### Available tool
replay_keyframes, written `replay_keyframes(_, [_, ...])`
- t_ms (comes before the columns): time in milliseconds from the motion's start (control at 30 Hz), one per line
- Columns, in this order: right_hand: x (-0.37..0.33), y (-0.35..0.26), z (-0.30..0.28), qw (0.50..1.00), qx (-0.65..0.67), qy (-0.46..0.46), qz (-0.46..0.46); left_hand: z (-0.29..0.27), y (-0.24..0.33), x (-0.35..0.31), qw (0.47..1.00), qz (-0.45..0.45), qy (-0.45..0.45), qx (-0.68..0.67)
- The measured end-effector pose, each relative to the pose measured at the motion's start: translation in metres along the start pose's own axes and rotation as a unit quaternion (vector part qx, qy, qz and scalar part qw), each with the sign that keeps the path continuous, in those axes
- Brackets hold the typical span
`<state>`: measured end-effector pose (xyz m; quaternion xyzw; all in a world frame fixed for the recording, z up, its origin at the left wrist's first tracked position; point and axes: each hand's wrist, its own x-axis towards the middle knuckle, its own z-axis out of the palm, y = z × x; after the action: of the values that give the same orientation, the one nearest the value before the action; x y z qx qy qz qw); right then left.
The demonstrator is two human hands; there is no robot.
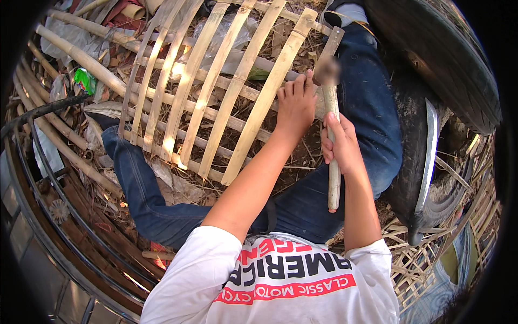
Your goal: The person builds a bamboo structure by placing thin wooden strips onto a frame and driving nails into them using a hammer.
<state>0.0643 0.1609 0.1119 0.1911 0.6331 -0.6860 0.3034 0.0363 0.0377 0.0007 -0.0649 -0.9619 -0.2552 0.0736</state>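
My right hand [343, 141] is wrapped round the pale wooden handle of a hammer [333, 186]. The hammer's head is blurred and lies over the rightmost slat [333, 40] of a bamboo lattice [197, 89]. Just left of the hammer head, my left hand [297, 103] has its fingers curled together at the lattice's right side. What its fingertips hold, if anything, is hidden. Several flat split-bamboo slats cross long poles to form the lattice, which spreads over the ground between my legs.
Black tyres [458, 59] stand close on the right, beside a woven bamboo piece [421, 259]. A black metal frame [46, 140] curves along the left. Bamboo poles [86, 59], plastic scraps and a green wrapper [84, 81] litter the ground.
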Motion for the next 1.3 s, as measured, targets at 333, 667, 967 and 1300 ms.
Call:
replay_keyframes(333, [-0.002, -0.008, -0.003, 1.000, 0.001, -0.017, -0.017, -0.002, 0.000, 0.001, 1.000, 0.005, 0.018, -0.005])
replay_keyframes(667, [-0.012, -0.014, -0.003, 0.999, -0.052, -0.009, -0.004, -0.001, 0.002, 0.001, 1.000, 0.007, 0.005, 0.004])
replay_keyframes(967, [-0.008, -0.010, -0.002, 0.998, -0.057, -0.006, -0.019, 0.002, 0.000, 0.000, 0.999, 0.015, 0.028, 0.037])
replay_keyframes(1300, [-0.004, -0.001, -0.006, 0.998, -0.059, -0.003, 0.003, 0.002, 0.000, -0.006, 1.000, 0.005, 0.018, 0.014])
